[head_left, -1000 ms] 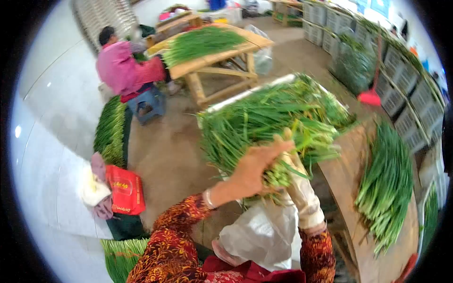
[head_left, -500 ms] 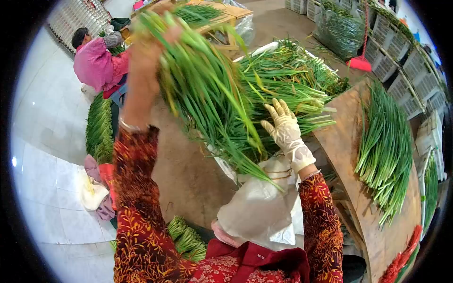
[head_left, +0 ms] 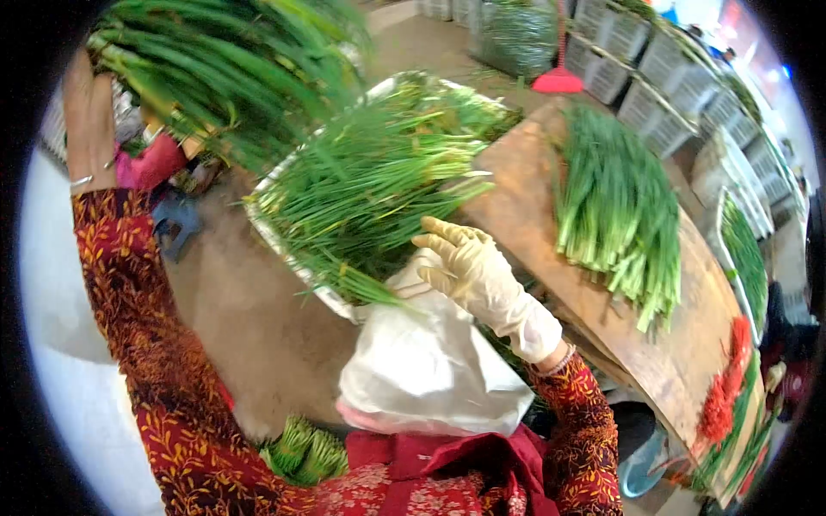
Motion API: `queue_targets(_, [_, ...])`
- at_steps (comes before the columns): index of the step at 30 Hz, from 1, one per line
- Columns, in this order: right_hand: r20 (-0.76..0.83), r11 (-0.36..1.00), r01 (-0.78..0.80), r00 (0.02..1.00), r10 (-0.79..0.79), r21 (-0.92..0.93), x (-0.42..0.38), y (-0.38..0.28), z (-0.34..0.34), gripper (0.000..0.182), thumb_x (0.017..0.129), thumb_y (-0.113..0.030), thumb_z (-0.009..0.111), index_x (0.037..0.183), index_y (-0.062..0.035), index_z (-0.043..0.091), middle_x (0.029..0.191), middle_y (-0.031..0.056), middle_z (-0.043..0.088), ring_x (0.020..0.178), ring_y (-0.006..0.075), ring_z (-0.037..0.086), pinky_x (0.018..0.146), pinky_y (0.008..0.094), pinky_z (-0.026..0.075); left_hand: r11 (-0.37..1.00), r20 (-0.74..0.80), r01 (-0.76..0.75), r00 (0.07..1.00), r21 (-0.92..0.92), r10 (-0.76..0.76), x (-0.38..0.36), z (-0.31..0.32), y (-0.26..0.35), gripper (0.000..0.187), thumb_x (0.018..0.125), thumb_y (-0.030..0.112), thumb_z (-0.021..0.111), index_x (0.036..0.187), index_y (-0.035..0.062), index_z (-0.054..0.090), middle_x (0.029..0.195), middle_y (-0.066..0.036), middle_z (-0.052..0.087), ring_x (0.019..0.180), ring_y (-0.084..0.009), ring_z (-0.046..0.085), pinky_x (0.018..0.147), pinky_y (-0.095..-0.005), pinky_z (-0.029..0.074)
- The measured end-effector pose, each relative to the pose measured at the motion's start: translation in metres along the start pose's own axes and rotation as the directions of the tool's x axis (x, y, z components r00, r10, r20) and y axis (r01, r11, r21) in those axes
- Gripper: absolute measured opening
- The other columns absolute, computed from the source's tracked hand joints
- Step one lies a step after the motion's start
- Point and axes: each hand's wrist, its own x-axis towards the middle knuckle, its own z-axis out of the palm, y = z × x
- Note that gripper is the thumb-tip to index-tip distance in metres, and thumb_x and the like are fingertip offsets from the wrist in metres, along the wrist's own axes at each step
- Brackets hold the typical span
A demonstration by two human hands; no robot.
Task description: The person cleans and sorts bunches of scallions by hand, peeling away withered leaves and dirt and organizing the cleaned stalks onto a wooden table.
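Observation:
My bare left hand (head_left: 88,116) is raised at the far upper left, its fingers wrapped round the end of a big bunch of chives (head_left: 232,77). The bunch is smeared by motion and its long green leaves fan out to the right. My right hand (head_left: 469,267), in a pale rubber glove, hovers over my lap with its fingers apart and bent, holding nothing. Just beyond it, a white crate (head_left: 280,245) is heaped with loose chives (head_left: 379,181), some with yellowed leaves. A white sheet (head_left: 430,361) covers my lap.
On my right stands a wooden board (head_left: 516,172) bearing a pile of chives (head_left: 611,215) and red ties (head_left: 727,378). Small bundles (head_left: 305,451) lie by my left side. Stacked crates (head_left: 671,103) and a red dustpan (head_left: 557,82) are behind. A co-worker's pink sleeve (head_left: 155,163) shows partly.
My left hand has swung left with the bunch of chives, away from the crate. My right hand has drawn back from the heap toward my lap. The view has turned right.

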Motion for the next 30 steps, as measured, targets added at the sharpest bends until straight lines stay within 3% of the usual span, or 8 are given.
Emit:
queue_targets(5, [-0.085, 0.848, -0.141, 0.990, 0.113, -0.511, -0.021, 0.067, -0.068, 0.038, 0.075, -0.030, 0.059, 0.110, -0.0137, 0.054, 0.120, 0.0069, 0.050, 0.113, 0.0247, 0.044, 0.095, 0.0435, 0.031, 0.094, 0.275, 0.593, 0.500, -0.799, -0.821, 0.036, 0.001, 0.124, 0.043, 0.076, -0.005, 0.046, 0.118, 0.0018, 0.050, 0.105, -0.010, 0.059, 0.101, -0.0214, 0.054, 0.091, -0.0306, 0.040])
queue_targets(13, [0.100, 0.579, -0.227, 0.873, 0.477, -0.783, -0.065, 0.140, -0.103, 0.040, 0.081, -0.032, 0.054, 0.117, -0.0158, 0.051, 0.130, 0.0025, 0.043, 0.123, 0.0221, 0.035, 0.105, 0.0444, 0.020, 0.808, -0.120, 0.174, 0.950, -0.563, -0.288, 0.026, 0.039, 0.144, 0.019, 0.084, 0.010, 0.052, 0.101, 0.0039, 0.050, 0.094, -0.008, 0.053, 0.085, -0.0185, 0.052, 0.078, -0.0328, 0.045])
queue_targets(15, [0.088, 0.569, -0.207, 0.890, 0.448, -0.796, -0.068, 0.139, -0.102, 0.040, 0.082, -0.033, 0.054, 0.118, -0.0158, 0.051, 0.130, 0.0019, 0.043, 0.123, 0.0213, 0.035, 0.106, 0.0430, 0.020, 0.517, -0.088, 0.219, 0.859, -0.828, -0.504, 0.048, 0.034, 0.174, 0.013, 0.083, 0.015, 0.059, 0.077, 0.0028, 0.056, 0.065, -0.006, 0.057, 0.061, -0.0177, 0.058, 0.061, -0.0324, 0.055])
queue_targets(16, [0.087, 0.606, -0.246, 0.881, 0.465, -0.756, -0.066, 0.135, -0.102, 0.040, 0.083, -0.034, 0.054, 0.118, -0.0155, 0.052, 0.130, 0.0019, 0.044, 0.121, 0.0196, 0.037, 0.104, 0.0414, 0.023, -0.196, 0.389, 0.338, 0.750, -0.921, -0.536, 0.057, 0.030, 0.155, 0.014, 0.082, 0.015, 0.059, 0.077, 0.0030, 0.057, 0.064, -0.005, 0.057, 0.061, -0.0157, 0.058, 0.060, -0.0301, 0.055])
queue_targets(18, [0.083, 0.643, -0.281, 0.876, 0.475, -0.713, -0.059, 0.115, -0.113, 0.039, 0.083, -0.035, 0.053, 0.118, -0.0152, 0.053, 0.129, 0.0019, 0.045, 0.119, 0.0178, 0.039, 0.103, 0.0398, 0.025, -0.161, 0.315, 0.272, 0.769, -0.949, -0.556, 0.071, 0.040, 0.163, 0.012, 0.082, 0.014, 0.060, 0.077, 0.0028, 0.059, 0.064, -0.006, 0.059, 0.048, -0.0144, 0.056, 0.044, -0.0246, 0.050])
queue_targets(24, [0.191, 0.594, -0.527, 0.823, 0.535, 0.608, -0.075, 0.006, -0.135, 0.076, 0.078, -0.063, 0.045, 0.131, -0.0086, 0.039, 0.132, 0.0119, 0.040, 0.120, 0.0211, 0.040, 0.096, 0.0413, 0.035, 0.105, 0.101, 0.168, 0.880, -0.980, -0.464, 0.068, 0.032, 0.249, 0.018, 0.080, 0.014, 0.062, 0.086, -0.0029, 0.060, 0.079, -0.011, 0.062, 0.068, -0.0171, 0.062, 0.057, -0.0278, 0.053])
queue_targets(26, [0.238, 0.132, -0.297, 0.910, 0.339, 0.946, -0.093, 0.011, -0.107, 0.092, 0.074, -0.072, 0.038, 0.135, -0.0053, 0.028, 0.134, 0.0174, 0.035, 0.123, 0.0298, 0.036, 0.094, 0.0460, 0.036, 0.642, -0.091, 0.059, 0.976, -0.765, -0.197, 0.031, 0.036, 0.282, 0.024, 0.076, 0.014, 0.062, 0.097, 0.0033, 0.057, 0.094, -0.010, 0.059, 0.084, -0.0204, 0.058, 0.072, -0.0301, 0.047])
queue_targets(30, [0.286, -0.413, -0.146, 0.909, 0.302, 0.899, -0.126, 0.003, -0.064, 0.096, 0.072, -0.077, 0.031, 0.138, -0.0085, 0.021, 0.136, 0.0166, 0.031, 0.120, 0.0347, 0.036, 0.094, 0.0584, 0.031, 0.373, -0.112, -0.115, 0.993, -0.921, 0.029, -0.065, 0.038, 0.389, 0.040, 0.069, 0.019, 0.068, 0.106, 0.0212, 0.054, 0.100, -0.001, 0.056, 0.103, -0.0193, 0.051, 0.092, -0.0408, 0.032])
